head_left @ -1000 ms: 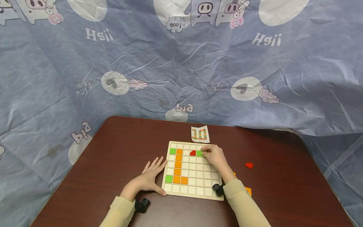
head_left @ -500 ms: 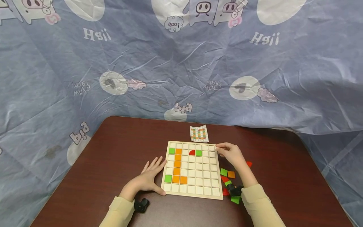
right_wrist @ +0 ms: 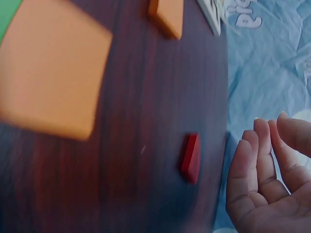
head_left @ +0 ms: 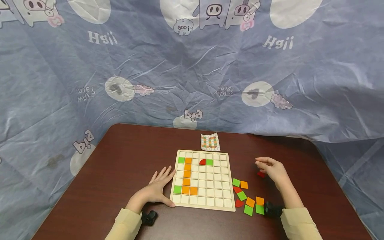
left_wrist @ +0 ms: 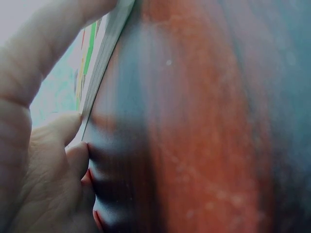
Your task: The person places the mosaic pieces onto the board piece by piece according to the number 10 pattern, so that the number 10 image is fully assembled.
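Note:
A cream grid board (head_left: 211, 192) lies on the table with orange and green square tiles and one red quarter-circle tile (head_left: 202, 162) in its cells. My left hand (head_left: 157, 190) rests at the board's left edge, fingers spread and thumb near the front left corner. The left wrist view shows its fingers along the board's side (left_wrist: 104, 63). Off to the right of the board, my right hand (head_left: 273, 169) hovers with nothing in its bent fingers. Beneath it lies a loose red quarter-circle tile (head_left: 261, 174), also seen in the right wrist view as a red piece (right_wrist: 191, 158).
Several loose tiles lie right of the board, among them a green square (head_left: 236, 182), an orange square (head_left: 244, 185) and a red piece (head_left: 239, 203). A small pattern card (head_left: 210, 142) sits behind the board. A printed cloth (head_left: 168, 66) hangs behind the table.
My right hand has moved from the green tile at the board's top row out to the right, over the loose red tile. The left hand has stayed at the board's edge.

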Action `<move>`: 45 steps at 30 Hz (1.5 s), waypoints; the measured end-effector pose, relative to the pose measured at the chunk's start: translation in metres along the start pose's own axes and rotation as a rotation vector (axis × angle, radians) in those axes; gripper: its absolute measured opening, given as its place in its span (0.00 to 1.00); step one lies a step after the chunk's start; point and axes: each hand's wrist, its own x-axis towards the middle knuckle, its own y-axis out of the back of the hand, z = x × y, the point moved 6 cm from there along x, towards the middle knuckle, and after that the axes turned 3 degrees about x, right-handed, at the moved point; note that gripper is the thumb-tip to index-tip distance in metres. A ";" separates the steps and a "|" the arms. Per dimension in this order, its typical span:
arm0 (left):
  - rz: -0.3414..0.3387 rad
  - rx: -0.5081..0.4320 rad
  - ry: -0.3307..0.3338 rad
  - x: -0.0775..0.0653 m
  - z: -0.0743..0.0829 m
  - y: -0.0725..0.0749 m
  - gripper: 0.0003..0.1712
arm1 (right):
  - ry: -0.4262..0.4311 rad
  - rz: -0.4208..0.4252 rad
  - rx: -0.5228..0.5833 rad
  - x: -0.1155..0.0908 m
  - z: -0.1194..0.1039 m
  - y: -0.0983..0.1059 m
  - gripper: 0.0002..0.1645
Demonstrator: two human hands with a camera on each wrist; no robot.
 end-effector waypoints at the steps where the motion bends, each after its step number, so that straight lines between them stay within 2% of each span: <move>1: 0.001 -0.002 -0.001 0.000 0.000 0.000 0.73 | -0.005 -0.001 -0.003 0.000 0.003 0.002 0.32; 10: 0.000 -0.004 0.004 0.000 0.001 -0.001 0.74 | -0.018 -0.006 -0.113 -0.003 0.026 0.016 0.31; 18: 0.006 -0.002 0.002 0.000 0.000 0.000 0.74 | -0.022 -0.013 -0.190 -0.001 0.031 0.012 0.32; 25: 0.007 -0.004 0.001 -0.001 0.000 0.000 0.74 | 0.027 0.041 -0.300 0.003 0.032 0.010 0.26; 31: 0.008 -0.003 -0.001 0.000 0.000 -0.001 0.74 | 0.011 0.066 -0.309 0.003 0.033 0.011 0.20; 40: 0.004 0.005 -0.003 0.000 -0.001 -0.001 0.74 | -0.003 -0.001 -0.359 0.002 0.029 0.007 0.18; 45: 0.006 0.003 -0.003 0.000 0.000 -0.001 0.74 | 0.038 -0.010 -0.279 0.002 0.016 -0.005 0.19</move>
